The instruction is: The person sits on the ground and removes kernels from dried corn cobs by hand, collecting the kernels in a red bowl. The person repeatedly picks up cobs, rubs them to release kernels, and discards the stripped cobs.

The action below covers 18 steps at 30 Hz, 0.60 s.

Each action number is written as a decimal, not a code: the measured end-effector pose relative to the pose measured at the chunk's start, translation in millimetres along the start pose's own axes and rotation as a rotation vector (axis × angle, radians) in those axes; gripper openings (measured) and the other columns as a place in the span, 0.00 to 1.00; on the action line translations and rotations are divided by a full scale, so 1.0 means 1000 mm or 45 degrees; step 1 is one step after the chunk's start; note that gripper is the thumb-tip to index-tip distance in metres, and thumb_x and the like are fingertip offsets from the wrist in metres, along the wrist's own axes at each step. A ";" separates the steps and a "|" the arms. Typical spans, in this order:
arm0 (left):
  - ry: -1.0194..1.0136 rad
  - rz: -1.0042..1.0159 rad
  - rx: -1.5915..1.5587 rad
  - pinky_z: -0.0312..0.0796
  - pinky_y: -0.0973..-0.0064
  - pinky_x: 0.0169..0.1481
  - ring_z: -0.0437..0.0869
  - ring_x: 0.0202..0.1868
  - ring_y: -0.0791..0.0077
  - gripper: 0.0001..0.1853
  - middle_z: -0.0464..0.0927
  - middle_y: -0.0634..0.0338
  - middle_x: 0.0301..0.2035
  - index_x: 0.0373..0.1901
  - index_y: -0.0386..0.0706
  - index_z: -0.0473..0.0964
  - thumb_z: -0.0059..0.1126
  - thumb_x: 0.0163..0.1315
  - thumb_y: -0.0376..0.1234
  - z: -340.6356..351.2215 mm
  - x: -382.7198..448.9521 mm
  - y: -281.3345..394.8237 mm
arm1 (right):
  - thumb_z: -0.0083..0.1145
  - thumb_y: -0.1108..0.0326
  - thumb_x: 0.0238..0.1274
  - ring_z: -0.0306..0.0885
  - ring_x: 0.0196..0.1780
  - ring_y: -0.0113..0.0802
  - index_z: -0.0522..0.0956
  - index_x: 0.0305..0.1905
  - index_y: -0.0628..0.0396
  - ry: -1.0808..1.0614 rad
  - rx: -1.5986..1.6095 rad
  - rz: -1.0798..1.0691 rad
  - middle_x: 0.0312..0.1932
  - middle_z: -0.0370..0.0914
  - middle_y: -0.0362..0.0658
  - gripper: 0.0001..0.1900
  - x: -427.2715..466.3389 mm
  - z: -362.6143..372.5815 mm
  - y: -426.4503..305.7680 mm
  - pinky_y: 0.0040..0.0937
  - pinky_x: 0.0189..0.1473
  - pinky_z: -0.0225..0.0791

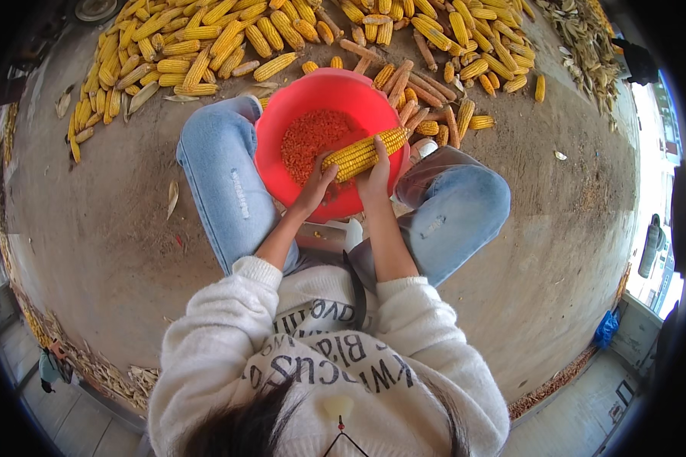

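Observation:
An ear of yellow corn (366, 154), its kernels still on, lies slantwise over a red plastic basin (274, 114). My left hand (318, 180) grips its near left end, the thumb on top. Farther up the ear, my right hand (375, 168) holds it from below with a finger or thumb over the top. The basin sits between my bent knees, tilted towards me. Loose corn kernels (311, 140) cover its bottom, tinted red by the plastic. Part of the ear's underside is hidden by my hands.
A wide heap of corn ears (194, 51) spreads across the far floor, with more ears (486, 40) at right. Bare corncobs (426, 88) lie beyond the basin's right rim. Dry husks (583, 51) are piled far right. A blue plastic bag (606, 329) rests by the right edge.

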<state>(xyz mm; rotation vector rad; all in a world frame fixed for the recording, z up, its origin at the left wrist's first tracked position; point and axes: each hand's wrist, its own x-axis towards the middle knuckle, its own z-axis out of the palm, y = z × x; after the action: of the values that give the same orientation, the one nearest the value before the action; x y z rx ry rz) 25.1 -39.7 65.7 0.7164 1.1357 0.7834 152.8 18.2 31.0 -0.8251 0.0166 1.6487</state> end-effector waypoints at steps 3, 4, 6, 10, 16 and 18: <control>0.005 0.004 -0.082 0.55 0.85 0.16 0.68 0.18 0.82 0.29 0.68 0.58 0.31 0.58 0.46 0.49 0.38 0.62 0.52 -0.002 -0.001 -0.003 | 0.46 0.62 0.61 0.72 0.39 0.35 0.69 0.40 0.55 0.025 0.001 0.014 0.35 0.73 0.42 0.09 -0.002 0.004 0.000 0.35 0.44 0.66; -0.003 0.039 -0.095 0.55 0.85 0.16 0.67 0.18 0.82 0.29 0.67 0.59 0.30 0.59 0.47 0.49 0.38 0.63 0.52 -0.003 -0.001 -0.005 | 0.46 0.62 0.60 0.72 0.39 0.36 0.69 0.40 0.55 0.029 0.013 0.020 0.35 0.73 0.42 0.09 -0.003 0.005 0.000 0.36 0.44 0.66; -0.024 0.110 -0.121 0.55 0.85 0.17 0.64 0.17 0.83 0.28 0.66 0.60 0.30 0.59 0.48 0.49 0.37 0.63 0.51 -0.002 0.002 -0.011 | 0.46 0.62 0.60 0.72 0.39 0.36 0.69 0.40 0.55 0.024 0.013 0.029 0.35 0.73 0.43 0.09 -0.004 0.004 0.000 0.36 0.44 0.66; -0.064 0.136 -0.154 0.54 0.87 0.18 0.62 0.17 0.84 0.25 0.64 0.62 0.30 0.59 0.51 0.49 0.36 0.65 0.48 -0.001 0.004 -0.016 | 0.46 0.62 0.60 0.72 0.39 0.36 0.69 0.42 0.55 0.034 0.045 0.018 0.36 0.73 0.43 0.10 -0.002 0.002 -0.002 0.36 0.44 0.67; -0.066 0.100 -0.127 0.54 0.87 0.17 0.65 0.17 0.82 0.26 0.67 0.61 0.32 0.61 0.52 0.48 0.33 0.64 0.49 -0.002 0.005 -0.017 | 0.46 0.62 0.60 0.72 0.39 0.37 0.69 0.43 0.55 0.099 0.102 0.044 0.36 0.73 0.42 0.11 -0.008 0.011 -0.005 0.36 0.44 0.67; -0.071 0.041 -0.191 0.54 0.86 0.16 0.68 0.17 0.81 0.28 0.68 0.59 0.34 0.62 0.52 0.47 0.33 0.64 0.51 -0.003 0.003 -0.013 | 0.47 0.62 0.60 0.72 0.39 0.36 0.69 0.43 0.55 0.107 0.121 0.042 0.36 0.73 0.42 0.11 -0.009 0.012 -0.006 0.36 0.44 0.67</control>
<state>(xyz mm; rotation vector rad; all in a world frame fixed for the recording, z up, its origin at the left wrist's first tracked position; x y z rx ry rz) 24.7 -44.1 52.8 0.6286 1.0062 0.8613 151.9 17.4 46.6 -0.8246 0.1671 1.6301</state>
